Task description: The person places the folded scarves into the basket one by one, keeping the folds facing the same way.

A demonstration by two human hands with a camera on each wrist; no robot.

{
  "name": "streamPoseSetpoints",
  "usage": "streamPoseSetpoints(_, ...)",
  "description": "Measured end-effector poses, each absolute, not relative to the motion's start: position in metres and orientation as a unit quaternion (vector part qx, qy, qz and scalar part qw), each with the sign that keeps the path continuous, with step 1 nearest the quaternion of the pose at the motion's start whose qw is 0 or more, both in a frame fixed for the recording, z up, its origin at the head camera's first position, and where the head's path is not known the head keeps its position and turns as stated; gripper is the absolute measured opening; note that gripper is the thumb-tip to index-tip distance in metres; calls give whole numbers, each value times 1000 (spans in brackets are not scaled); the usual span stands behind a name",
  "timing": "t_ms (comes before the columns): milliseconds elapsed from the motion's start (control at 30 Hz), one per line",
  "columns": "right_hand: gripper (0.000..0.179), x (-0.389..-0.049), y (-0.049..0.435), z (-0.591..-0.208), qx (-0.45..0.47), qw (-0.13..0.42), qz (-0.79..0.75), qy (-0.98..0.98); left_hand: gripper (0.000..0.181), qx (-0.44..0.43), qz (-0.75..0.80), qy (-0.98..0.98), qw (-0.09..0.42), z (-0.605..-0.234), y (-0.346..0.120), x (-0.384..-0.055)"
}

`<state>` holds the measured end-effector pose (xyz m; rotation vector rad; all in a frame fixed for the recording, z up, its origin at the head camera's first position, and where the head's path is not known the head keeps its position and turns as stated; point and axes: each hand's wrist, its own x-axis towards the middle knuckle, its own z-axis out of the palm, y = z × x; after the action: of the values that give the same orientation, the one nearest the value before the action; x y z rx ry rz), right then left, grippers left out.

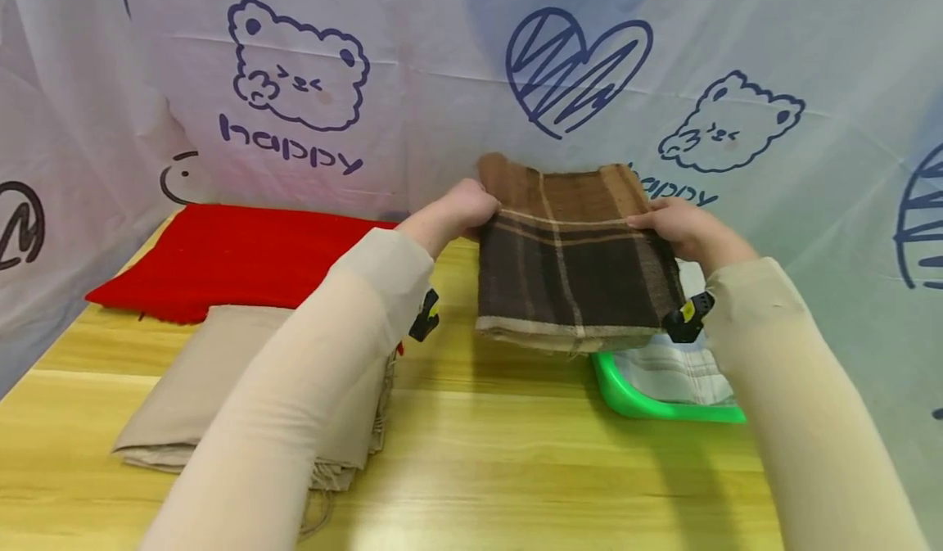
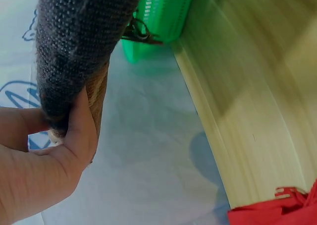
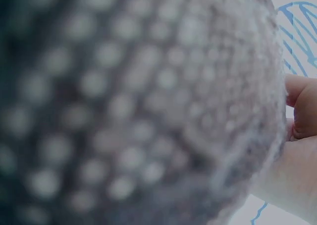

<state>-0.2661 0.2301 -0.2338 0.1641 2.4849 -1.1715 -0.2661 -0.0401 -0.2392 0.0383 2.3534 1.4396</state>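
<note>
A folded brown and black plaid scarf hangs in the air above the table, spread between both hands. My left hand pinches its left edge, and my right hand pinches the right edge, both near a pale stripe. In the left wrist view, the left thumb and fingers squeeze a dark fold of the scarf. Blurred scarf cloth fills most of the right wrist view and hides part of the right hand.
A green plastic basket holding pale folded cloth stands at the right, partly behind the right arm. On the wooden table's left lie a red cloth and a folded beige fringed scarf. A printed curtain hangs behind.
</note>
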Motion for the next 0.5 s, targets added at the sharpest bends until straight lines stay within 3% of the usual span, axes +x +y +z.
streamPoseSetpoints(267, 73, -263, 260, -236, 54, 193, -409, 890, 56, 42, 489, 858, 152, -269, -6, -295)
streamPoseSetpoints(500, 75, -261, 281, -239, 58, 204, -401, 891, 59, 37, 509, 843, 170, -305, 19, -323)
